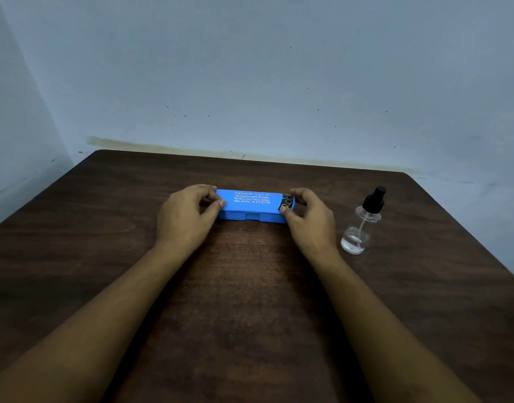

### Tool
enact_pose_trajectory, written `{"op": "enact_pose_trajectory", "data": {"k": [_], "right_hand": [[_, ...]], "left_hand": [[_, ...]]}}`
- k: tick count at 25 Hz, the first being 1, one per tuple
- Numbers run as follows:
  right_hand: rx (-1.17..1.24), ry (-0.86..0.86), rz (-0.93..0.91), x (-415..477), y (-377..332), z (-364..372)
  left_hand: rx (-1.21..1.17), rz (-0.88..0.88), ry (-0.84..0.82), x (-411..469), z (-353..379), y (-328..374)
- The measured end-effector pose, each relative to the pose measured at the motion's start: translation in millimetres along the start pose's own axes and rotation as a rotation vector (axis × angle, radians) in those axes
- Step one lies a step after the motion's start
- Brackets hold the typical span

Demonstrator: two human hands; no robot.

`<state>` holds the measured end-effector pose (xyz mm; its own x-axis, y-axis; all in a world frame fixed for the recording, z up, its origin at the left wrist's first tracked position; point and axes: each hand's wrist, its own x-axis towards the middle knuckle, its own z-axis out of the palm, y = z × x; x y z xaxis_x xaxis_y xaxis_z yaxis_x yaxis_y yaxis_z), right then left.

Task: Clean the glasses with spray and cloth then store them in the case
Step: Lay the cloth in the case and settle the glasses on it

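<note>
Head view: left hand [188, 213] and right hand [308, 216] fingers grip the closed blue case [251, 206] ends on the surface [250, 286]; spray bottle [362, 225] stands right.

blue case [254, 205], dark brown table [250, 286]

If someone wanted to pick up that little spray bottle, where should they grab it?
Probably around the clear round body of the spray bottle, coming from the side nearest the right hand. It stands upright and apart from the blue case, so a sideways grip fits. The black pump top is narrower and could press down.
</note>
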<state>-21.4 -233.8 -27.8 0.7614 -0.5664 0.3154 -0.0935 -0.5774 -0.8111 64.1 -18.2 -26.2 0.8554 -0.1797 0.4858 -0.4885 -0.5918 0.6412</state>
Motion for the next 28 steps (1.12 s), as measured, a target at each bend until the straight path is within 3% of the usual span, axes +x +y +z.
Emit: {"op": "enact_pose_trajectory", "data": {"k": [4,7,20,28], "right_hand": [[-0.074,-0.004,-0.052,-6,0,2],[-0.121,0.002,-0.077,-10,-2,2],[-0.168,-0.034,-0.116,-7,-2,3],[-0.059,-0.018,-0.114,3,4,12]], "left_hand": [[0.176,0.112,-0.057,-1,0,0],[0.216,0.098,-0.096,-2,3,0],[0.148,0.086,-0.098,3,8,-7],[-0.008,0.018,-0.132,18,13,-22]]}}
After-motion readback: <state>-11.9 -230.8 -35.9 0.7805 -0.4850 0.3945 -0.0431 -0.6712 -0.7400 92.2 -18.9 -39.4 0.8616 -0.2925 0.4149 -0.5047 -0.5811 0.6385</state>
